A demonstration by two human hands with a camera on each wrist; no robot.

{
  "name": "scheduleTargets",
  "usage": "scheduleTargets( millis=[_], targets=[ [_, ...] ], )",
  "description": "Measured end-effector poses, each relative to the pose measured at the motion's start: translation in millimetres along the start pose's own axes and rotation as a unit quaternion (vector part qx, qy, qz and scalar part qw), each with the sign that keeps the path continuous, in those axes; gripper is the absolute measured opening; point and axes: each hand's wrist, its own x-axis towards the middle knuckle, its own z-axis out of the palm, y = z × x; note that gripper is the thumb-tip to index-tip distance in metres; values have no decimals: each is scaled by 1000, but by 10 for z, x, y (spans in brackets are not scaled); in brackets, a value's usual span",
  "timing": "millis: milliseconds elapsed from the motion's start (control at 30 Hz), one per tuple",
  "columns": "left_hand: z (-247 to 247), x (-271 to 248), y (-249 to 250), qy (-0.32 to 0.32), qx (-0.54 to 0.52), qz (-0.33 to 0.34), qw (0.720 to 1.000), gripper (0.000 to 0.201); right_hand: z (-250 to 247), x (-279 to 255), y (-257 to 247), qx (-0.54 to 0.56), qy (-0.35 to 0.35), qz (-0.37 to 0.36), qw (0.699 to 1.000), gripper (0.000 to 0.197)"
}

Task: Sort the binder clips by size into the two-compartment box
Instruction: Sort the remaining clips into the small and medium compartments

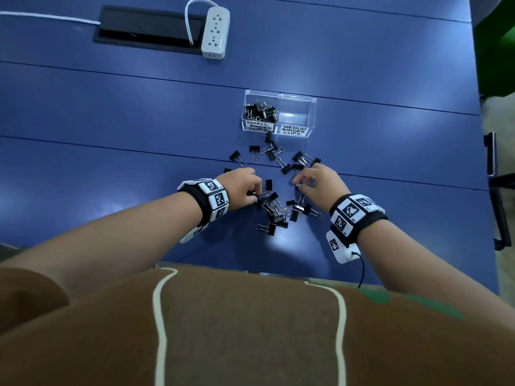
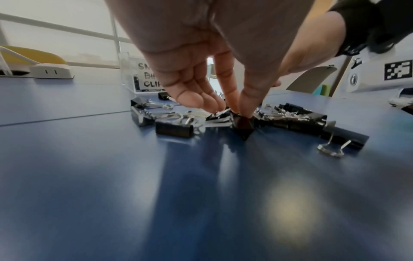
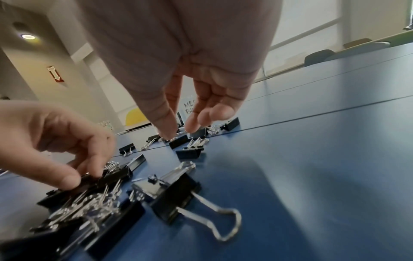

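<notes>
A clear two-compartment box stands on the blue table. Its left half, labelled small binder clips, holds several black clips. The right half, labelled medium, holds nothing. Several loose black clips lie between the box and my body. My left hand reaches into the near pile, where thumb and forefinger pinch a black clip. My right hand hovers low over a clip. Its thumb and forefinger stand slightly apart, with the thumb tip at the clip's top.
A white power strip and a black cable slot lie at the far left. A dark chair stands past the table's right edge. A large clip lies close below the right wrist.
</notes>
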Motion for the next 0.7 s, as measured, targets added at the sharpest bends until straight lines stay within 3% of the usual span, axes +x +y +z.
scheduleTargets(
  millis=[167, 300, 433, 567, 700],
  targets=[
    [-46, 81, -36, 38, -5, -19, 999, 15, 83, -84, 50, -27, -57, -6, 998, 2],
    [-52, 117, 34, 98, -6, -18, 995, 16, 175, -22, 8, -41, -55, 4, 998, 11],
    [-14, 76, 165, 43, -15, 33, 998, 18, 163, -14, -11, -44, -20, 13, 999, 17],
    [90, -7, 178, -14, -13, 42, 999, 29, 226, -48, -38, -91, -69, 8, 993, 33],
    [167, -36, 146, -13, -14, 22, 1000, 24, 272, -29, -84, -63, -48, 18, 997, 24]
  ],
)
